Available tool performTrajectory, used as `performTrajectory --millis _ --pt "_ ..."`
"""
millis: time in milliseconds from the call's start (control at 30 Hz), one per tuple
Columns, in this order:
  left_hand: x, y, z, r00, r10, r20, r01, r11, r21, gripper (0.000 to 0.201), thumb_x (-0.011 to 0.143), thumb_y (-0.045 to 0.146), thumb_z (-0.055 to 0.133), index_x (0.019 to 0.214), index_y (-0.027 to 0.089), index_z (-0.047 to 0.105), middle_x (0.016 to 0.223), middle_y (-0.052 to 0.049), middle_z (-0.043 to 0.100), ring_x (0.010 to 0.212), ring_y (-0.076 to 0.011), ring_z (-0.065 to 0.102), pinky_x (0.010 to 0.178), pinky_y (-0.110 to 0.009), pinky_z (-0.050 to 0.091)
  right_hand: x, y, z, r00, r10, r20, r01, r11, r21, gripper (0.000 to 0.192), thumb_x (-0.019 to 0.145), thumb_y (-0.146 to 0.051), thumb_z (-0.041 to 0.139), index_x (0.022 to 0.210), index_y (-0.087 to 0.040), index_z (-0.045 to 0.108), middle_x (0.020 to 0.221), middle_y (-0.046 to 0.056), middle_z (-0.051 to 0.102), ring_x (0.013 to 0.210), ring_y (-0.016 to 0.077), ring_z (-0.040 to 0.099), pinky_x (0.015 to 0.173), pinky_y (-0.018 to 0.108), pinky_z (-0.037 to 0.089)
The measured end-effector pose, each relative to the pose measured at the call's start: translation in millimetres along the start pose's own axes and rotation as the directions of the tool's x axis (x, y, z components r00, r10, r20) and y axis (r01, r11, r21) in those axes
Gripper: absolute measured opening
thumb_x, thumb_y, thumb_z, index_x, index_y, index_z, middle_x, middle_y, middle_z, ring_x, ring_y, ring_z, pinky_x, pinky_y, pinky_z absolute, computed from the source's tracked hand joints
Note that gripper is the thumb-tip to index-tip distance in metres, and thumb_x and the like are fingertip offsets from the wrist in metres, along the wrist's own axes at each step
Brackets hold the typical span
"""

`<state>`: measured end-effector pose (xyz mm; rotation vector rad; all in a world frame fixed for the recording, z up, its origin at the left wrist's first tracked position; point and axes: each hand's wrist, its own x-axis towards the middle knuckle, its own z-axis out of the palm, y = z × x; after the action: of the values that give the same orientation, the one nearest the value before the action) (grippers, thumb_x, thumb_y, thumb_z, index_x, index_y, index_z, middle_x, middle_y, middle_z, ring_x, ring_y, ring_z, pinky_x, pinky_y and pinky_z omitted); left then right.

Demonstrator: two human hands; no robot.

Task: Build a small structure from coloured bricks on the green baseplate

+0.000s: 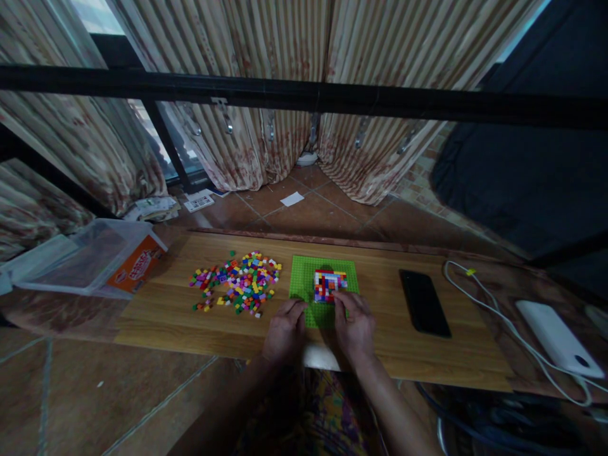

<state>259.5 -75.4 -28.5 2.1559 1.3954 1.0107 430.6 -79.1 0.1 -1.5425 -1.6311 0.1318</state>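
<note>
A green studded baseplate (298, 269) lies on the wooden board, bearing a small structure of multicoloured building bricks (327, 282) with rows of white, red, blue and yellow. My right hand (355, 323) is at the structure's front right corner, thumb and fingertips pinched together and touching or almost touching it. Whatever is between those fingertips is too small to tell. By the plate's left front edge, my left hand (285, 330) has its fingers closed together; anything in them is hidden. To the left a loose heap of small coloured bricks (244, 282) spreads over the board.
A clear plastic box (95, 253) with an orange label stands at the far left. Right of the plate lies a black phone (424, 303). Farther right are a white cable (498, 310) and a white power bank (558, 335). Black rail (304, 95) and curtains are beyond the board.
</note>
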Motion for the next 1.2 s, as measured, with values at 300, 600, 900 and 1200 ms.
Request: performTrajectory --millis 300,600,900,1200 --pt "-1 0 0.2 1.000 0.011 0.003 -0.011 1.000 -0.003 0.027 0.087 0.010 0.047 0.108 0.021 0.060 0.106 -0.006 0.063 0.101 -0.0155 0.061 0.092 -0.031 0.052 -7 -1 3 0.993 -0.097 0.073 0.108 0.980 -0.166 0.033 0.094 -0.017 0.041 0.109 -0.021 0.069 0.101 0.010 0.067 0.093 0.0229 0.055 0.081 0.036 0.047" --pt "0 -2 2.2 0.999 0.049 -0.020 -0.048 0.998 0.027 0.026 0.086 0.009 0.047 0.106 0.019 0.061 0.104 -0.006 0.063 0.098 -0.0158 0.061 0.090 -0.031 0.053 -7 0 2 0.980 -0.175 0.093 0.194 0.942 -0.273 0.031 0.093 -0.013 0.044 0.110 -0.019 0.069 0.101 0.009 0.067 0.091 0.0217 0.055 0.082 0.034 0.046" --pt "-2 -3 4.3 0.997 0.066 -0.039 -0.063 0.996 0.061 0.025 0.087 0.010 0.048 0.105 0.020 0.062 0.105 -0.006 0.063 0.099 -0.0165 0.061 0.091 -0.032 0.053 6 -5 -2 0.962 -0.171 0.212 0.234 0.919 -0.317 0.027 0.090 -0.009 0.047 0.102 -0.017 0.070 0.095 0.008 0.069 0.088 0.0220 0.056 0.081 0.032 0.045" --pt "-1 -2 0.8 0.998 0.062 -0.008 -0.062 0.997 0.052 0.026 0.085 0.009 0.049 0.105 0.020 0.061 0.104 -0.006 0.063 0.099 -0.0169 0.061 0.091 -0.033 0.053 9 -1 -8 0.985 -0.092 0.147 0.097 0.995 -0.026 0.029 0.092 -0.015 0.043 0.102 -0.020 0.070 0.098 0.007 0.069 0.092 0.0201 0.061 0.084 0.032 0.049"
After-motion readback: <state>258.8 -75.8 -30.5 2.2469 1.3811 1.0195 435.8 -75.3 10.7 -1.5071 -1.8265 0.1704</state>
